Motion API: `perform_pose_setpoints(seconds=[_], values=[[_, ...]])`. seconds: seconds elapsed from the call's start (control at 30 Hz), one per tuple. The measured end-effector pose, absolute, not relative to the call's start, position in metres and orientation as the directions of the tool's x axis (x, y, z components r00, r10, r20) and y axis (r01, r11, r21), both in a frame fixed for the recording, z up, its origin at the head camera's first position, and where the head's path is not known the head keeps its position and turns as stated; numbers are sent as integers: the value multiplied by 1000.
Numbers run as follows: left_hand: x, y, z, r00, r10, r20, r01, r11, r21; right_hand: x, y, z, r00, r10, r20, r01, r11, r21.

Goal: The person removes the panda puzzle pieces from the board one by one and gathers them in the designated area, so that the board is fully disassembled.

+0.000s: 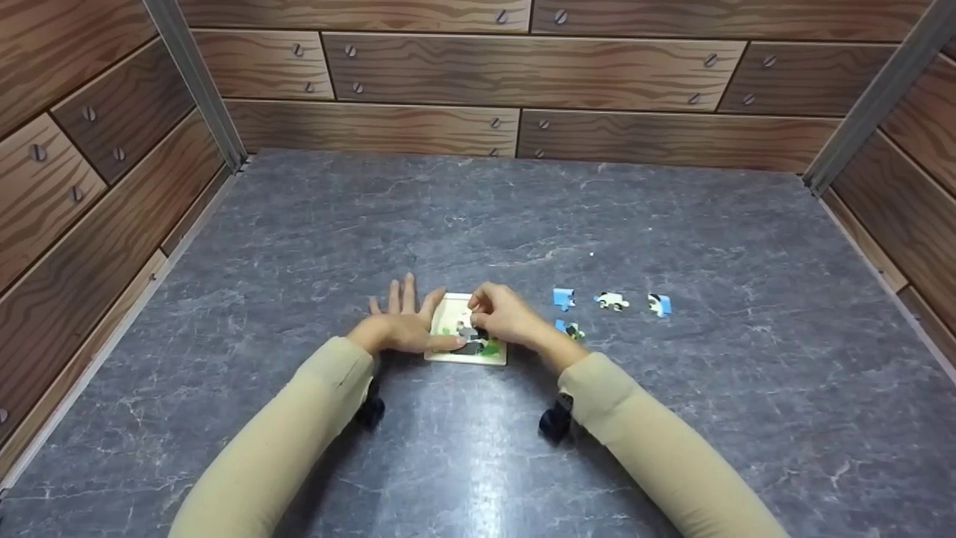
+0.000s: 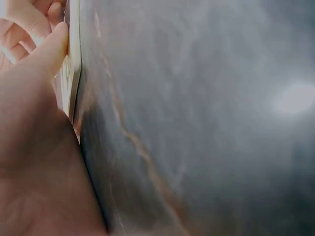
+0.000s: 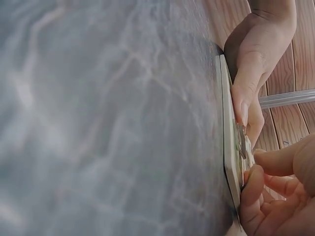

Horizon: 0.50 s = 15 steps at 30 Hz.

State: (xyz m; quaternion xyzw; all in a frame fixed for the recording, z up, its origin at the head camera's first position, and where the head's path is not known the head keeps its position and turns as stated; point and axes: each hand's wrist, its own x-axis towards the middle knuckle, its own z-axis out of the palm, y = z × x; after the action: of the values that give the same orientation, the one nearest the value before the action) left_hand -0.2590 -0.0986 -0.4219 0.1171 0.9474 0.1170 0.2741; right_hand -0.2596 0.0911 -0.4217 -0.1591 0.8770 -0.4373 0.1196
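A small jigsaw puzzle tray [image 1: 467, 362] with a pale wooden rim lies on the table between both hands. Several grey, white and green pieces sit inside it. My left hand [image 1: 403, 331] spreads over the tray's left side, its fingers straight and its thumb pressing on the pieces. Over the tray's right part, my right hand [image 1: 509, 317] pinches a puzzle piece [image 3: 249, 151] between thumb and curled fingers, right at the fitted pieces. That piece is mostly hidden by the fingers. In the left wrist view, the left thumb [image 2: 55, 46] reaches over the tray's edge.
Several loose puzzle pieces lie right of the tray: a blue one [image 1: 564, 298], a white one [image 1: 612, 301], a blue and black one [image 1: 659, 304], and a blue and green one [image 1: 572, 330] near the right wrist. Wood-patterned walls [image 1: 418, 71] enclose the grey marbled table [image 1: 358, 217].
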Motion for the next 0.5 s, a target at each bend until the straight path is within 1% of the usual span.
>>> perform_pose_setpoints(seconds=[0.17,0.33,0.5], values=[[-261,-98,-427,-825,268,-497,150,953,264,-259,90,-422,-925,-371,-82,-153,560,-814],[-262,-97,-428,-823,262,-505,151,957,249,-259,90,-422,-929,-364,-70,-136,511,-849],[-261,-96,-426,-826,264,-498,162,958,238,-259,90,-420,-927,-361,-100,-100,495,-863]])
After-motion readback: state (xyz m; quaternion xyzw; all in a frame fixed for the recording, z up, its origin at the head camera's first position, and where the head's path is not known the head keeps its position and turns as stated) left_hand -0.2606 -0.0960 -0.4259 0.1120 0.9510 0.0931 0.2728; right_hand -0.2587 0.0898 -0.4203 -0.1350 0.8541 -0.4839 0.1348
